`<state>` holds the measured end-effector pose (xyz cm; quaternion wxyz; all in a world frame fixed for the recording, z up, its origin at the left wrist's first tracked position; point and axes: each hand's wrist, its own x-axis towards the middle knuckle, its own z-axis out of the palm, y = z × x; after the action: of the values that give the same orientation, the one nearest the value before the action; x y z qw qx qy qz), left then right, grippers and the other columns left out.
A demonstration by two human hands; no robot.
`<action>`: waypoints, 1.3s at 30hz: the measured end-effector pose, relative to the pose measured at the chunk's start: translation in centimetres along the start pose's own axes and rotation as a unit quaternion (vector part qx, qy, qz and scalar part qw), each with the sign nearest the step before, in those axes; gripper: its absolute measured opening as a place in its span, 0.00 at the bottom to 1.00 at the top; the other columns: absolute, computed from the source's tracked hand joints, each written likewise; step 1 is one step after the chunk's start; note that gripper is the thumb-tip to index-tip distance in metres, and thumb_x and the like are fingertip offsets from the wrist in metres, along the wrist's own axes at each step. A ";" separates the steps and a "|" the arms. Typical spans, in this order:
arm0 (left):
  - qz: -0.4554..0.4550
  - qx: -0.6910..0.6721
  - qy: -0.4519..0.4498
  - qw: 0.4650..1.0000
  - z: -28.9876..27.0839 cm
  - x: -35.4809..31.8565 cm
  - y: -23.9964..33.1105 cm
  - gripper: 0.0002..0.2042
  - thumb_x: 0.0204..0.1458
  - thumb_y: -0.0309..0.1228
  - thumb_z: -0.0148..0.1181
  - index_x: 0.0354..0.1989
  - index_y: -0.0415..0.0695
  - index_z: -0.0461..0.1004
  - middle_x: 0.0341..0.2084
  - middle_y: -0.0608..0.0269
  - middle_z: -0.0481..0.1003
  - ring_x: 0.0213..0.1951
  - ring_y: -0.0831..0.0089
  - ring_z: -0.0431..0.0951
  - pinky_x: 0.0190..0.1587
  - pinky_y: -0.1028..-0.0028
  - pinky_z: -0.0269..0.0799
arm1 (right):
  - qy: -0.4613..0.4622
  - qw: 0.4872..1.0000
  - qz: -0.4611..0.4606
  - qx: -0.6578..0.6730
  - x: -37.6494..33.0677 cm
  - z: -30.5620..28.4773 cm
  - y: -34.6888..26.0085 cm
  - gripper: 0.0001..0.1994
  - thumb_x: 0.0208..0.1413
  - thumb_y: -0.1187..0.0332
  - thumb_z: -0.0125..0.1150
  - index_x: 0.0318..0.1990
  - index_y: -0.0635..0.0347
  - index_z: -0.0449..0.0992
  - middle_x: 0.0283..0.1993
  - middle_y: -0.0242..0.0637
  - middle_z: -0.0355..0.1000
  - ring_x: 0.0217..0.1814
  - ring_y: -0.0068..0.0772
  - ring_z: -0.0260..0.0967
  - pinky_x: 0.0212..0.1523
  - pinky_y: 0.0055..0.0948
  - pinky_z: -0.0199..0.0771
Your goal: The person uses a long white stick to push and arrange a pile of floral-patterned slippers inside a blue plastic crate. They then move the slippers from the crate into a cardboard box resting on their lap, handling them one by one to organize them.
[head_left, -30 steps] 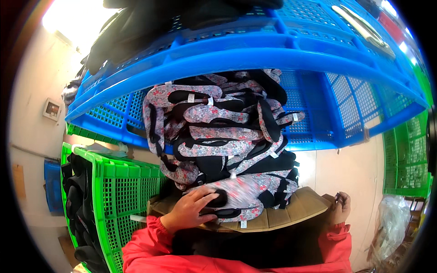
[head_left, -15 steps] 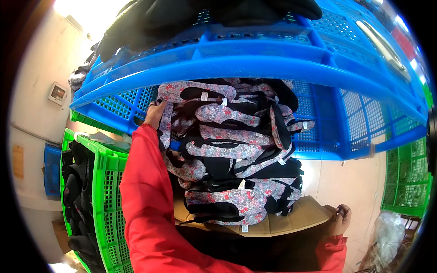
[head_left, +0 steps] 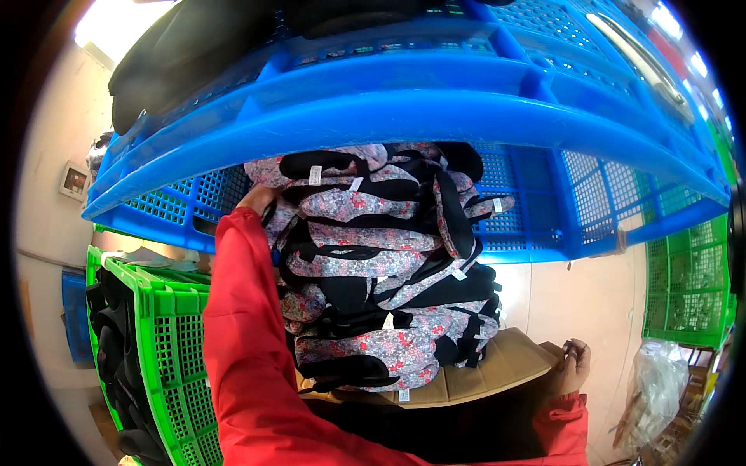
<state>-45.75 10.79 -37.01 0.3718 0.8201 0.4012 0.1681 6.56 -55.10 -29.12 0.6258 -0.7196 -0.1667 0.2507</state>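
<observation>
Head view: floral pieces (head_left: 357, 204) with black parts are heaped in a pile, which is held partly inside a blue crate (head_left: 373, 116) and reaches down to brown cardboard (head_left: 501, 365) at the near side. White tags (head_left: 315, 175) are seen on several of the pieces. The left hand (head_left: 260, 199) is set at the pile's upper left side, by the end of one piece, below the blue crate's front rim. Its fingers are partly hidden, so whether anything is gripped cannot be told. The right hand (head_left: 573, 365) is held low, beside the cardboard's right end and well apart from the pile. Its fingers are curled, and something small and dark is seen at the fingertips; whether it is pinched cannot be told. The forearms are covered by red sleeves (head_left: 252, 326). At the left, black items (head_left: 124, 349) are held in a green crate (head_left: 183, 349). At the right, another green crate (head_left: 688, 287) is seen, with a clear plastic bag (head_left: 659, 384) near its lower edge.
</observation>
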 end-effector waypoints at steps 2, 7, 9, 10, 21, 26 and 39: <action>-0.080 -0.059 -0.035 0.994 1.6 0.3 2.1 0.20 0.62 0.34 0.50 0.61 0.41 0.69 0.57 0.63 0.71 0.58 0.69 0.69 0.60 0.69 0.62 | 0.005 1.000 0.004 -0.006 0.3 -0.5 0.8 0.08 0.64 0.78 0.44 0.47 0.65 0.69 0.37 0.35 0.69 0.35 0.19 0.64 0.35 0.15 0.66; -0.019 -0.224 -0.058 0.973 7.1 -0.1 10.8 0.16 0.55 0.36 0.61 0.47 0.37 0.76 0.41 0.59 0.79 0.43 0.68 0.78 0.46 0.72 0.72 | 0.023 1.000 -0.012 -0.014 0.2 -1.2 1.9 0.07 0.64 0.78 0.45 0.46 0.65 0.70 0.38 0.34 0.69 0.38 0.20 0.65 0.38 0.16 0.67; 0.088 0.046 -0.069 0.993 7.9 -1.6 9.0 0.19 0.53 0.34 0.63 0.51 0.37 0.74 0.44 0.57 0.79 0.46 0.67 0.77 0.50 0.71 0.71 | -0.009 1.000 -0.013 -0.006 0.7 0.4 1.0 0.07 0.64 0.78 0.46 0.47 0.65 0.70 0.38 0.35 0.69 0.39 0.20 0.65 0.39 0.16 0.67; 0.091 0.310 -0.108 0.940 8.5 -1.7 6.2 0.21 0.53 0.33 0.64 0.53 0.38 0.73 0.46 0.56 0.78 0.48 0.66 0.77 0.53 0.69 0.70 | -0.029 0.999 -0.015 -0.003 1.0 1.1 0.6 0.07 0.64 0.78 0.46 0.47 0.65 0.70 0.38 0.35 0.69 0.39 0.20 0.65 0.39 0.16 0.67; 0.091 0.140 -0.102 0.981 13.5 -10.9 22.6 0.29 0.42 0.51 0.67 0.51 0.48 0.76 0.48 0.59 0.74 0.52 0.61 0.73 0.66 0.48 0.52 | 0.005 1.000 -0.014 0.000 0.1 -0.1 1.1 0.08 0.64 0.79 0.46 0.47 0.65 0.70 0.38 0.35 0.70 0.37 0.18 0.65 0.34 0.15 0.66; 0.216 0.180 -0.164 0.946 14.6 -16.1 24.7 0.25 0.37 0.46 0.70 0.45 0.48 0.77 0.40 0.58 0.74 0.55 0.56 0.71 0.66 0.46 0.52 | -0.006 0.999 -0.036 -0.020 0.9 -2.0 3.0 0.08 0.64 0.80 0.45 0.47 0.65 0.70 0.38 0.35 0.69 0.39 0.20 0.67 0.39 0.16 0.68; 0.182 0.224 0.024 0.957 11.4 -19.5 26.8 0.20 0.46 0.34 0.66 0.49 0.43 0.76 0.51 0.46 0.72 0.55 0.46 0.70 0.59 0.57 0.66 | -0.032 0.993 -0.039 -0.106 1.0 -2.2 2.2 0.10 0.64 0.78 0.44 0.48 0.65 0.71 0.40 0.34 0.70 0.41 0.21 0.66 0.41 0.18 0.68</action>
<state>-37.03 -20.66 -24.24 0.1324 0.9372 0.2812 0.1581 8.43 -56.71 -31.23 0.5493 -0.7664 -0.2407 0.2301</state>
